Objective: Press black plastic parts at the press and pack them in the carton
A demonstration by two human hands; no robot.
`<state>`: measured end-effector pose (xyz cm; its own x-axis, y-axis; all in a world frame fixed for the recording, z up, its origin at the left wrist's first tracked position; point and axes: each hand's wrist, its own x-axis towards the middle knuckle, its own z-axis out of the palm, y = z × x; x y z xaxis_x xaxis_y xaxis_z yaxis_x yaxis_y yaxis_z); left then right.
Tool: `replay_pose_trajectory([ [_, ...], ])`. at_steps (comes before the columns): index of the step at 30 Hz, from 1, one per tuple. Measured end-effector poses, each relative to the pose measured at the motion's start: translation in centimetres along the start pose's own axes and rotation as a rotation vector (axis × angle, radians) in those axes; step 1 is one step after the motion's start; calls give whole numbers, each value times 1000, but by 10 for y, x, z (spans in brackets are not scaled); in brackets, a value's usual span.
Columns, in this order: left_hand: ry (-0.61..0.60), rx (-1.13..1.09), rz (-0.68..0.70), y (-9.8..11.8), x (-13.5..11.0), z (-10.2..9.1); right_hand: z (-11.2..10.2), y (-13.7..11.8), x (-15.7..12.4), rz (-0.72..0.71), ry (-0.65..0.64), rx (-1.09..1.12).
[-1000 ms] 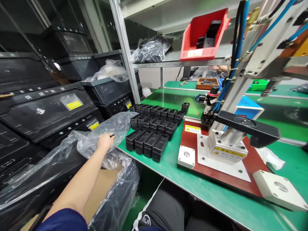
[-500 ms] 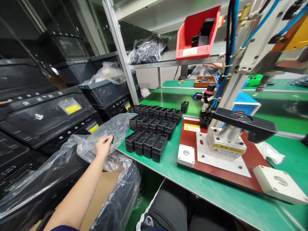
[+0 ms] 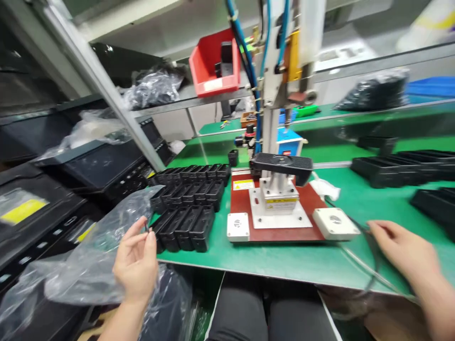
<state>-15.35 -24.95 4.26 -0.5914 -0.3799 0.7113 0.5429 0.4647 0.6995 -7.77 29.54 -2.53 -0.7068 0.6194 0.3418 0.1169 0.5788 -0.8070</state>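
My left hand (image 3: 136,260) is raised at the table's left edge, fingers pinched on a tiny dark part (image 3: 146,228) in front of a clear plastic bag (image 3: 88,255). Just right of it lie rows of black plastic housings (image 3: 190,199) on the green table (image 3: 284,263). My right hand (image 3: 401,251) rests low on the table at the right, fingers curled near a thin cable (image 3: 366,267); what it holds, if anything, is blurred. Between the hands stands a press fixture (image 3: 279,199) on a red base with a black grooved part (image 3: 281,166) on top.
Black crates (image 3: 42,208) are stacked at the left. A red bin (image 3: 215,64) and black bagged parts (image 3: 152,87) sit on the shelf above. Black trays (image 3: 405,166) lie at the right. Blue hoses (image 3: 249,61) run up the machine column. My lap (image 3: 270,312) is under the table edge.
The view has swung right. My left hand has pulled back out of the bag and lifted with a small part pinched. My right hand has come into view on the table.
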Motion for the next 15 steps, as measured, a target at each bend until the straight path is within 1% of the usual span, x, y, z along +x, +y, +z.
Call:
replay_pose_trajectory([
  [2, -191, -119, 130, 32, 4, 39, -4, 8, -1, 115, 14, -224],
  [3, -284, -170, 209, 47, 7, 60, -5, 8, -2, 153, 4, -294],
  [5, -437, -263, 384, 74, 15, 103, -6, 4, -4, 172, -23, -329],
  [7, -542, -323, 539, 100, 24, 143, -6, -1, -5, 173, -40, -342],
  [9, -591, -314, 643, 123, 34, 179, -6, -2, -6, 142, -50, -323],
  [11, -628, -261, 704, 140, 42, 208, -6, 0, -6, 118, -44, -306],
  [12, -658, -229, 724, 145, 44, 219, -6, 1, -6, 110, -39, -302],
  [13, -695, -197, 741, 148, 45, 228, -6, 3, -6, 105, -33, -299],
  [15, -750, -122, 778, 147, 43, 238, -6, 6, -7, 99, -25, -295],
])
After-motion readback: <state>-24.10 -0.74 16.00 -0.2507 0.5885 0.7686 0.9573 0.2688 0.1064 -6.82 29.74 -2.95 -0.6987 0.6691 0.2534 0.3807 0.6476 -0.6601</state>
